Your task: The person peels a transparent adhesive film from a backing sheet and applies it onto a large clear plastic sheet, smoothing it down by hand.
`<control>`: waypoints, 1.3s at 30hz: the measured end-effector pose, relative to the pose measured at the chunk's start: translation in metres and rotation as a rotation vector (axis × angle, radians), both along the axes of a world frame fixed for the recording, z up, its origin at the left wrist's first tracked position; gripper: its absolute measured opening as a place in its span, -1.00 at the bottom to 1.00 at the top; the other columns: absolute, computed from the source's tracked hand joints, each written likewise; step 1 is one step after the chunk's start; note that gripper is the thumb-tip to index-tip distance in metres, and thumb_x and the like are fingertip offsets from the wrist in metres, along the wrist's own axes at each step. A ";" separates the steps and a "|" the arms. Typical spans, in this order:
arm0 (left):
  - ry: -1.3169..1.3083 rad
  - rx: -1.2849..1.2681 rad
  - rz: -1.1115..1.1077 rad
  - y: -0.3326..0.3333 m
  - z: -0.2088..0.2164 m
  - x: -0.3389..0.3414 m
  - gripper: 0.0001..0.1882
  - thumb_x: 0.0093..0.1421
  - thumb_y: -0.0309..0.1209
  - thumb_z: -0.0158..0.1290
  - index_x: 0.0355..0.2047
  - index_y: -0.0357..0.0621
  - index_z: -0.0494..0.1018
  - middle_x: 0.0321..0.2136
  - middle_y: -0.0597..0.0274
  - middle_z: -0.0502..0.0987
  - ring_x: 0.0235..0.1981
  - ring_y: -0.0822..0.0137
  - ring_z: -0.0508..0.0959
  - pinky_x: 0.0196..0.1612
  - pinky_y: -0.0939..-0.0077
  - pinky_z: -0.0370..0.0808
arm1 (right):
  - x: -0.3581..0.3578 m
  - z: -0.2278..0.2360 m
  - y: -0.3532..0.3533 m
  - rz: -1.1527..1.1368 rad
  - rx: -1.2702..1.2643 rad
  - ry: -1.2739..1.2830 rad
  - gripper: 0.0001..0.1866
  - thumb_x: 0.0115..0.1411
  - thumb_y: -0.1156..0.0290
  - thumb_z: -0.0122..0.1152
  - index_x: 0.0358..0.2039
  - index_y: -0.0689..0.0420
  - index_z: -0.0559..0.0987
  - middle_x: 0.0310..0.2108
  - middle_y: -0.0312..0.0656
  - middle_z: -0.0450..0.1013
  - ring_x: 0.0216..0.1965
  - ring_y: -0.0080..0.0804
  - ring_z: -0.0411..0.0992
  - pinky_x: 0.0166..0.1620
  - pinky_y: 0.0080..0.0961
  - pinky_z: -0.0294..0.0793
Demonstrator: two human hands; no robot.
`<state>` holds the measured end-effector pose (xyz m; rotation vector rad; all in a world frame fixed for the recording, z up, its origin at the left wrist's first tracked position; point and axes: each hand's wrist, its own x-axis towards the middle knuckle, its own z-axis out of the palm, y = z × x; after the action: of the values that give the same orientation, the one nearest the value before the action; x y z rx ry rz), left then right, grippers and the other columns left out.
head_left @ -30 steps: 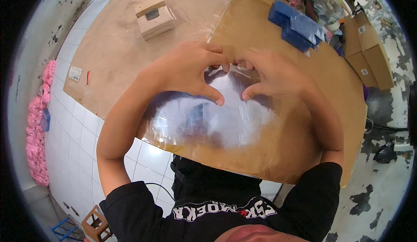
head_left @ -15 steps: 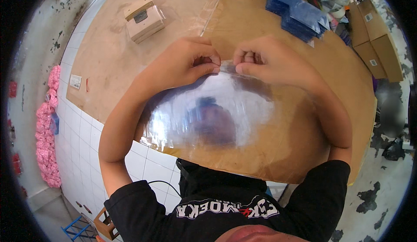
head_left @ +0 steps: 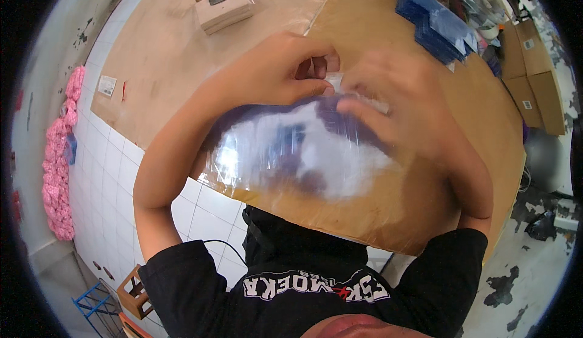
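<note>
My left hand (head_left: 297, 71) is closed in a pinch above the middle of the table, at the edge of a small piece of clear plastic film (head_left: 333, 81). Right beside it, my right hand (head_left: 401, 104) is smeared by motion. Its thumb shows below the blurred fingers, close to the film, and whether it grips anything is unclear. Under both hands lies shiny clear plastic (head_left: 322, 156) with bright reflections, over the brown tabletop (head_left: 388, 210). How far the film extends is hard to make out against this glare.
A wooden block stack (head_left: 225, 13) with a dark piece on it stands at the far left. Blue plastic sheets (head_left: 434, 22) are piled at the far right, near clutter and cardboard boxes (head_left: 531, 74). Pink wrapped bundles (head_left: 59, 174) lie on the floor to the left.
My right hand has moved a little right and down, its thumb now apart from the fingers. My left hand stays pinched at the film. The whole view has shifted slightly.
</note>
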<state>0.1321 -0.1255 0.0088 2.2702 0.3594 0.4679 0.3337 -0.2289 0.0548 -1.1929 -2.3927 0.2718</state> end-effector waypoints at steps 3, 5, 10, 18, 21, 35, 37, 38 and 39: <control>-0.025 0.042 -0.025 0.004 -0.002 -0.002 -0.71 -0.03 -0.53 0.19 -0.25 -0.26 0.45 -0.50 0.17 0.50 -0.49 0.36 0.48 -0.42 0.51 0.41 | -0.012 -0.008 -0.011 0.080 -0.132 -0.122 -0.64 -0.11 0.29 0.40 -0.30 0.11 0.51 -0.35 -0.16 0.44 -0.28 -0.14 0.42 -0.22 -0.35 0.39; -0.031 0.036 -0.051 0.005 -0.001 -0.004 -0.70 -0.04 -0.54 0.18 -0.24 -0.26 0.45 -0.49 0.17 0.50 -0.48 0.35 0.48 -0.41 0.51 0.42 | -0.019 -0.014 -0.016 0.042 -0.086 -0.120 -0.56 -0.16 0.26 0.42 -0.26 0.11 0.48 -0.34 -0.17 0.43 -0.28 -0.16 0.42 -0.21 -0.34 0.39; -0.018 0.064 -0.065 0.008 -0.003 -0.005 -0.69 -0.03 -0.54 0.19 -0.23 -0.25 0.46 -0.44 0.16 0.53 -0.48 0.36 0.48 -0.40 0.51 0.43 | -0.021 -0.020 -0.015 0.010 -0.208 -0.096 -0.50 -0.20 0.25 0.45 -0.25 0.11 0.44 -0.36 -0.13 0.41 -0.24 -0.13 0.42 -0.16 -0.29 0.39; -0.023 -0.009 -0.055 0.010 -0.008 -0.006 -0.75 0.08 -0.47 0.19 -0.21 -0.23 0.47 -0.40 0.21 0.54 -0.42 0.44 0.48 -0.35 0.55 0.42 | -0.021 -0.016 -0.012 0.045 -0.352 -0.081 -0.65 -0.16 0.36 0.42 -0.35 0.10 0.48 -0.35 -0.12 0.44 -0.25 -0.12 0.43 -0.23 -0.26 0.41; -0.042 -0.083 -0.047 0.010 -0.009 -0.006 -0.77 0.12 -0.43 0.18 -0.22 -0.23 0.48 -0.37 0.26 0.54 -0.37 0.48 0.47 -0.32 0.56 0.42 | -0.018 -0.025 -0.012 0.055 -0.319 0.130 -0.76 -0.13 0.44 0.38 -0.42 0.14 0.52 -0.37 -0.13 0.46 -0.32 -0.16 0.46 -0.28 -0.31 0.43; 0.243 -0.311 -0.317 -0.003 0.023 -0.020 -0.67 0.03 -0.46 0.24 -0.21 -0.24 0.41 -0.52 0.22 0.60 -0.44 0.42 0.58 -0.34 0.55 0.44 | -0.010 -0.017 0.000 0.115 -0.274 0.166 -0.91 -0.07 0.52 0.27 -0.49 0.20 0.57 -0.49 -0.11 0.48 -0.46 -0.18 0.48 -0.36 -0.39 0.45; 0.238 -0.379 -0.310 -0.005 0.023 -0.019 -0.61 0.01 -0.53 0.23 -0.16 -0.22 0.35 -0.51 0.20 0.60 -0.43 0.43 0.58 -0.34 0.55 0.44 | -0.010 -0.017 0.000 0.122 -0.255 0.165 -0.91 -0.07 0.51 0.28 -0.50 0.20 0.55 -0.50 -0.11 0.46 -0.46 -0.18 0.48 -0.37 -0.37 0.44; 0.235 -0.412 -0.306 -0.006 0.023 -0.018 -0.58 0.00 -0.57 0.23 -0.14 -0.21 0.31 -0.51 0.19 0.60 -0.42 0.44 0.58 -0.33 0.54 0.44 | -0.009 -0.017 -0.001 0.124 -0.248 0.154 -0.90 -0.06 0.50 0.28 -0.50 0.20 0.54 -0.51 -0.11 0.46 -0.47 -0.18 0.47 -0.37 -0.36 0.44; 0.211 -0.445 -0.309 -0.006 0.021 -0.018 -0.56 0.00 -0.58 0.22 -0.13 -0.20 0.30 -0.51 0.18 0.60 -0.41 0.44 0.58 -0.34 0.54 0.45 | -0.009 -0.017 -0.001 0.128 -0.240 0.145 -0.89 -0.06 0.49 0.29 -0.51 0.20 0.54 -0.51 -0.12 0.45 -0.47 -0.18 0.47 -0.38 -0.35 0.43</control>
<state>0.1138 -0.1315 0.0302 1.8944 0.1873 -0.0148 0.3243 -0.2304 0.0382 -1.0797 -2.3611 0.6800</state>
